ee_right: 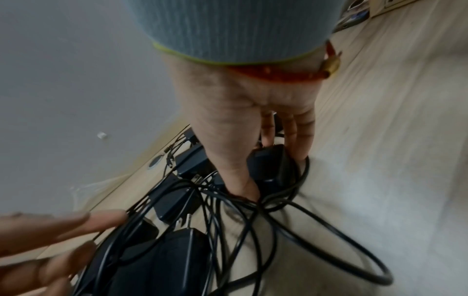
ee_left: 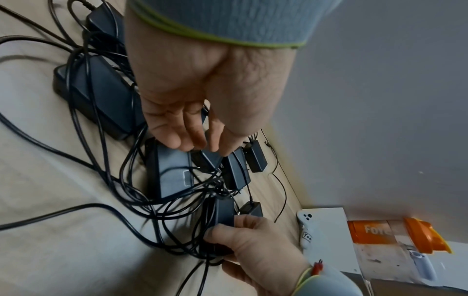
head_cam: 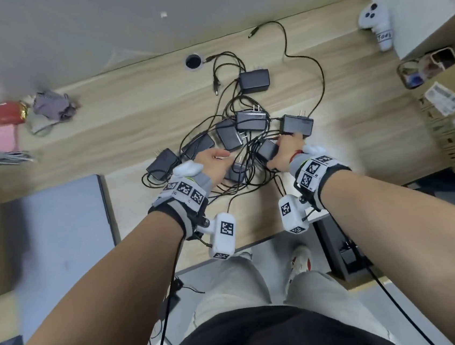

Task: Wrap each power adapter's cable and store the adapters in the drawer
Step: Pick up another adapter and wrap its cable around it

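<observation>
Several black power adapters lie in a tangle of thin black cables (head_cam: 245, 181) on the wooden desk (head_cam: 131, 120). One adapter (head_cam: 254, 81) sits apart at the back. My right hand (head_cam: 279, 145) grips a small adapter (head_cam: 267, 150) at the pile's right side, thumb on one face and fingers on the other (ee_right: 271, 166). My left hand (head_cam: 223, 156) hovers over the pile's left-middle with its fingers straight and relaxed (ee_left: 192, 138), holding nothing, just above another adapter (head_cam: 237, 170). No drawer is in view.
A grey closed laptop (head_cam: 59, 240) lies at the front left. A round cable hole (head_cam: 193, 61) sits at the back edge by the wall. A white plush toy (head_cam: 376, 27) and cardboard boxes (head_cam: 445, 121) stand right. A red packet (head_cam: 6, 112) and grey cloth (head_cam: 52, 103) lie left.
</observation>
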A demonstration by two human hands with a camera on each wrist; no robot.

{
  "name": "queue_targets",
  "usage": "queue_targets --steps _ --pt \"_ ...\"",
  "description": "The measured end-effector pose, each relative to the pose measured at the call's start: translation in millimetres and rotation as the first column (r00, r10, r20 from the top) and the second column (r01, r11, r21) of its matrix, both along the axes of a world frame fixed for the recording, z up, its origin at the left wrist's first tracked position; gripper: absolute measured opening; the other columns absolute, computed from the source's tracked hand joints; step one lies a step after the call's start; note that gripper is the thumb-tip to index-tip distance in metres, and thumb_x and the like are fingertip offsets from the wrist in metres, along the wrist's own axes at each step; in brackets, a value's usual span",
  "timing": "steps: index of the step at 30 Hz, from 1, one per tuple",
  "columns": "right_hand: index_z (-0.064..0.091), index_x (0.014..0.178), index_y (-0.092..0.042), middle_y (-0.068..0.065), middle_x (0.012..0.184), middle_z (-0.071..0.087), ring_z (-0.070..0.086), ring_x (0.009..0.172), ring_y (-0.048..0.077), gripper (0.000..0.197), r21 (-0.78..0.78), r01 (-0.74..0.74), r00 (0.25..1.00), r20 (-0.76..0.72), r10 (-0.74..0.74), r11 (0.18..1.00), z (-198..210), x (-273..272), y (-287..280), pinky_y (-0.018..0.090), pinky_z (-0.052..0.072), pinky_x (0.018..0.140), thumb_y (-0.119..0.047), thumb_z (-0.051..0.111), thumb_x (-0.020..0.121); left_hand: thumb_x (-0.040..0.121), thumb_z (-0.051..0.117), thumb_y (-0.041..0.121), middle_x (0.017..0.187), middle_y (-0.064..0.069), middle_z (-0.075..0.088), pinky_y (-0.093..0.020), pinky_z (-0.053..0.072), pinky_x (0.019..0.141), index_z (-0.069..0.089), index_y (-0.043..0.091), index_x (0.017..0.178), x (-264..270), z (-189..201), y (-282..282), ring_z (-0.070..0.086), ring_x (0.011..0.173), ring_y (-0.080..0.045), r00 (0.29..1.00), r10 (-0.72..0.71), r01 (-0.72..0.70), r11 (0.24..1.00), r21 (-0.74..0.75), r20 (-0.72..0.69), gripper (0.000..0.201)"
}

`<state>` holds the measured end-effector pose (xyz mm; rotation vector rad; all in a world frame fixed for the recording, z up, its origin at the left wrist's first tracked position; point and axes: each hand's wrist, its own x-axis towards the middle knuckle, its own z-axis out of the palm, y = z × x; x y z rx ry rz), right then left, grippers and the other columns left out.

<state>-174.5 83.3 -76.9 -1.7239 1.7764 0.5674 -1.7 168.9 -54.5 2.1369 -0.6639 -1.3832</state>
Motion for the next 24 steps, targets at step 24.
queue_targets --steps 24 --pt "0.047 0.129 -0.014 0.002 0.114 0.068 0.066 0.107 0.012 0.051 -0.135 -0.120 0.386 0.906 0.171 0.984 266.5 49.6 -34.3 0.036 0.050 0.102 -0.023 0.074 0.087 0.093 0.066 0.032 0.095 -0.015 0.061 -0.038 0.057 0.069 0.049 0.008 0.102 18.1 288.2 -75.7 0.065 0.073 -0.026 0.979 -0.055 -0.084 0.768 -0.635 -0.196 0.031"
